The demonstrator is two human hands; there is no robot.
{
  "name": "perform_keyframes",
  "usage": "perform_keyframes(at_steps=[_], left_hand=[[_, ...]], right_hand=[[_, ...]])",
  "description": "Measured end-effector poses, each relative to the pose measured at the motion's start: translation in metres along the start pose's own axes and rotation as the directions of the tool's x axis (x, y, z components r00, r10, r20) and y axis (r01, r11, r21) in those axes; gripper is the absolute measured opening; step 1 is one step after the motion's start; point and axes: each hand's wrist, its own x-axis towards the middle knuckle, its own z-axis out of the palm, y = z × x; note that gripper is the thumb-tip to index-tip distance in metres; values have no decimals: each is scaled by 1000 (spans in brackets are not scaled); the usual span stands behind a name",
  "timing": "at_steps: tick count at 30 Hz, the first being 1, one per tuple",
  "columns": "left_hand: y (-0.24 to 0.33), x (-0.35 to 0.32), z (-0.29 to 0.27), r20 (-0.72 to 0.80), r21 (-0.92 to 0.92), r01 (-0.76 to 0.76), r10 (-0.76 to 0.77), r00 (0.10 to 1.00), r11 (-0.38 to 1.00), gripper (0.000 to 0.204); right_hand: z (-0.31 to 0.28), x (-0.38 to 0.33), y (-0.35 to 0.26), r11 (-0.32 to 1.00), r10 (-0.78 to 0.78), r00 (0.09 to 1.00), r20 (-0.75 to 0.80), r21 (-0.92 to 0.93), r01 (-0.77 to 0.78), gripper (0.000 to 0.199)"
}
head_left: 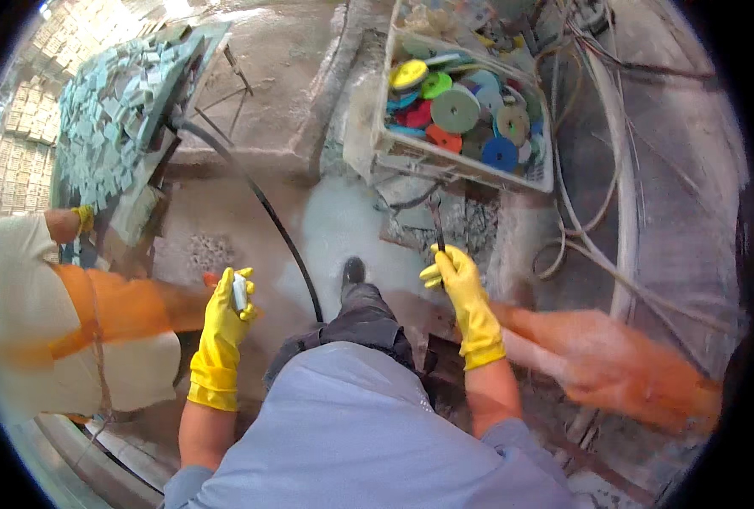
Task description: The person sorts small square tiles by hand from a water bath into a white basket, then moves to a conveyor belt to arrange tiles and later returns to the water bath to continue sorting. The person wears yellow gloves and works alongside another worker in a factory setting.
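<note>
My left hand [218,335], in a yellow rubber glove, is closed around a small pale grey-white block [239,291]. A small orange-red bit shows beside its fingers, and I cannot tell what it belongs to. My right hand [466,305], gloved the same way, grips a thin dark wrench-like metal tool [438,229] pointing away from me. Beyond the tool's tip is a white plastic crate [462,161] heaped with round polishing pads [456,111] in several colours. Both hands are raised in front of my body, well apart.
At left, a co-worker in an orange apron [105,305] stands by a table [192,53] piled with small stone tiles [109,119]. A black hose [266,204] runs to my legs. Pale hoses [619,170] loop at right, near a blurred orange shape [631,365]. Rubble [479,229] lies below the crate.
</note>
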Motion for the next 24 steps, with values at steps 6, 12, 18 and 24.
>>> perform_keyframes(at_steps=[6,12,18,24], left_hand=[[71,45,35,-18,-98,-147,145,989,984,46],[132,145,81,15,-218,-111,117,993,970,49],[243,288,150,111,-185,26,-6,994,982,47],[393,344,226,168,-128,-22,44,985,992,49]], right_hand=[[6,178,-104,983,100,993,61,-160,-89,40],[32,296,-136,903,236,967,94,-390,-182,39],[69,324,-143,426,53,991,122,-901,88,39],[65,343,-161,476,472,864,175,-876,-82,46]])
